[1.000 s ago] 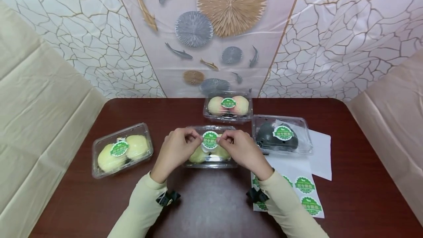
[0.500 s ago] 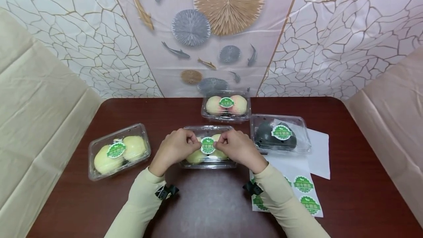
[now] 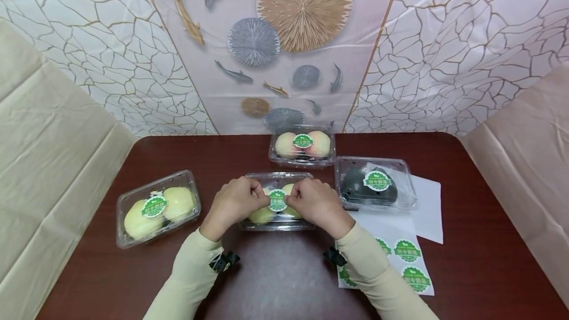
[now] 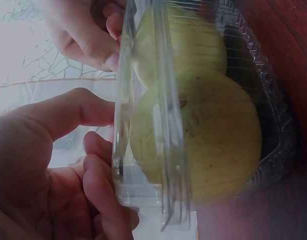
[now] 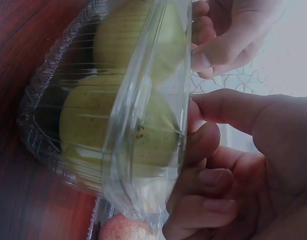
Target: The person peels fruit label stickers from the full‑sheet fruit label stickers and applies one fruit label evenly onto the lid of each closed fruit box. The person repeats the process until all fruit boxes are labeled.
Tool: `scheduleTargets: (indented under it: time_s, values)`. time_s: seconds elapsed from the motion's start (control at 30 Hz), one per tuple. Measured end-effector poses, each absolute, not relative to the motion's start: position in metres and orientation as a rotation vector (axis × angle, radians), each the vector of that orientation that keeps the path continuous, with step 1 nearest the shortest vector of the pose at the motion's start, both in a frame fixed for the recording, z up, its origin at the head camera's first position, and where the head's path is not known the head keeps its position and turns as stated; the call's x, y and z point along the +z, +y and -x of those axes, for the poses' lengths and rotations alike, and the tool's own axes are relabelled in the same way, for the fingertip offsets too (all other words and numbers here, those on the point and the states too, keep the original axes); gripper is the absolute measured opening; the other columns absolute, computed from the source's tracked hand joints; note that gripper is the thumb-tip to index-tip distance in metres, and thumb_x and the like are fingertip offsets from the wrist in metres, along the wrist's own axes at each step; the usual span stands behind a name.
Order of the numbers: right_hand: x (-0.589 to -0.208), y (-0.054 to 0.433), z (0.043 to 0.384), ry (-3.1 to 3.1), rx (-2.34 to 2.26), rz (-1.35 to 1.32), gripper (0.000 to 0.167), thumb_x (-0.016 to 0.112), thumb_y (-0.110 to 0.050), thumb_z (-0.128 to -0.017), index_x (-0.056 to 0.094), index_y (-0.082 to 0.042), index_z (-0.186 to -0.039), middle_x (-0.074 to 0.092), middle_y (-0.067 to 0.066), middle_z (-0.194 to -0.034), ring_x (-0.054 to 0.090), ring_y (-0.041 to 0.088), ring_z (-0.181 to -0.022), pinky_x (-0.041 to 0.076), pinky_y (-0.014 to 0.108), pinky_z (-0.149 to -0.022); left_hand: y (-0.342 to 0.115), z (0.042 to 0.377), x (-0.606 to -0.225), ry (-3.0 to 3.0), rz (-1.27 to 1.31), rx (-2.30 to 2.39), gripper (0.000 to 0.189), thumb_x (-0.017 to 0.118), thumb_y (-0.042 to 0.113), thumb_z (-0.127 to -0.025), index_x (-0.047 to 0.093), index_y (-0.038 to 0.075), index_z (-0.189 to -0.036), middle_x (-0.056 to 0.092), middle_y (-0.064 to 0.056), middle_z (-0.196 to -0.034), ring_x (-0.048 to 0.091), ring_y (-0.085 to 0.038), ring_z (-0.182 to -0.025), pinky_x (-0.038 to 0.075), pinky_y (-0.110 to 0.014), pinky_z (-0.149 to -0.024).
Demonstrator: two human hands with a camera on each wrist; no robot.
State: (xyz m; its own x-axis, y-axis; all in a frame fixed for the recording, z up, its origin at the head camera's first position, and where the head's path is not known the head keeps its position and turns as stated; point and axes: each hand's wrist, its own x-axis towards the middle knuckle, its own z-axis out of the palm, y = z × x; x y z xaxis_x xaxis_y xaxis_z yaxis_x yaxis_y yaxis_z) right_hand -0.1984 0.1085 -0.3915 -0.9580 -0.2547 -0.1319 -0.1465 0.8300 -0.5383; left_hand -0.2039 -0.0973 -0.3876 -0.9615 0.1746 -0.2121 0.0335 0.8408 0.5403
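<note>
Both hands meet over a clear plastic clamshell box (image 3: 280, 227) holding two round yellow-green fruits (image 4: 198, 130), mid-table in the head view. Between them is a round green-and-white sticker (image 3: 277, 200), lying at the lid. My left hand (image 3: 237, 205) pinches its left edge with thumb and index finger; my right hand (image 3: 317, 206) pinches its right edge the same way. Both wrist views show fingertips against the lid's top face, with the sticker itself hardly visible there. The box's lid is down.
A labelled box of yellow fruits (image 3: 158, 210) stands at left. Behind is a labelled box of pinkish fruits (image 3: 302, 146). At right, a labelled box of dark fruits (image 3: 375, 183) sits on white paper (image 3: 428, 206), near a sticker sheet (image 3: 422, 260) partly under the right forearm.
Both hands have brought the sticker slightly down and nearer the body, from above the lid to its surface. The head view has shifted a little; the other boxes stay put.
</note>
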Motion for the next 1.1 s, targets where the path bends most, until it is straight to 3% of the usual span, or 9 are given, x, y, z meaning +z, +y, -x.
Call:
scheduleTargets:
  time_s: [0.37,0.53,0.63,0.77,0.9,1.0,1.1]
  values:
    - [-0.396,0.105,0.196,2.923,-0.761,0.282,0.033,0.077,-0.034,-0.094,0.065,-0.023,-0.066,0.061,-0.007,-0.067,0.058,0.019,-0.060,0.043,0.033,-0.049,-0.091,0.200,-0.388,2.865,-0.130,0.686,0.021,0.077,0.034,-0.085,0.065,0.022,-0.071,0.063,0.005,-0.068,0.059,-0.020,-0.064,0.044,-0.036,-0.053]
    - [-0.407,0.114,0.186,3.014,-0.972,0.380,0.031,0.077,-0.028,-0.098,0.062,-0.019,-0.072,0.054,-0.007,-0.064,0.052,0.012,-0.057,0.041,0.030,-0.051,-0.092,0.188,-0.393,2.993,-0.156,0.725,0.020,0.081,0.032,-0.090,0.067,0.019,-0.084,0.061,0.006,-0.069,0.058,-0.018,-0.061,0.043,-0.035,-0.051]
    - [-0.414,0.120,0.176,3.075,-1.095,0.439,0.024,0.076,-0.021,-0.099,0.063,-0.018,-0.079,0.052,-0.008,-0.069,0.050,0.010,-0.063,0.043,0.029,-0.058,-0.092,0.173,-0.398,3.152,-0.259,0.715,0.016,0.083,0.025,-0.090,0.070,0.015,-0.093,0.065,0.004,-0.077,0.061,-0.019,-0.068,0.048,-0.037,-0.051]
    - [-0.417,0.123,0.160,3.141,-1.096,0.573,0.007,0.078,-0.017,-0.097,0.072,-0.015,-0.096,0.061,-0.005,-0.089,0.055,0.013,-0.081,0.050,0.032,-0.069,-0.090,0.154,-0.405,3.306,-0.518,0.607,0.020,0.079,0.020,-0.093,0.078,0.008,-0.109,0.071,-0.006,-0.102,0.065,-0.027,-0.093,0.058,-0.045,-0.064]
    - [-0.421,0.124,0.150,3.168,-0.881,0.853,0.043,0.082,-0.026,-0.095,0.069,-0.006,-0.130,0.065,0.010,-0.130,0.061,0.027,-0.118,0.055,0.044,-0.096,-0.088,0.136,-0.414,3.335,-0.755,0.311,0.040,0.078,0.024,-0.095,0.074,0.002,-0.128,0.068,-0.016,-0.126,0.063,-0.034,-0.112,0.058,-0.047,-0.084]
    - [-0.427,0.124,0.147,3.160,-0.659,0.992,0.070,0.080,-0.036,-0.096,0.054,-0.003,-0.151,0.049,0.019,-0.158,0.043,0.040,-0.147,0.047,0.056,-0.109,-0.086,0.127,-0.420,3.337,-0.843,0.077,0.052,0.078,0.024,-0.092,0.068,-0.001,-0.137,0.064,-0.018,-0.137,0.061,-0.035,-0.121,0.057,-0.048,-0.091]
    - [-0.435,0.122,0.145,3.149,-0.468,1.031,0.073,0.071,-0.042,-0.101,0.046,-0.004,-0.158,0.038,0.018,-0.167,0.029,0.045,-0.155,0.043,0.061,-0.112,-0.084,0.123,-0.422,3.339,-0.878,-0.020,0.056,0.077,0.020,-0.090,0.065,-0.002,-0.139,0.063,-0.020,-0.141,0.061,-0.035,-0.126,0.056,-0.048,-0.096]
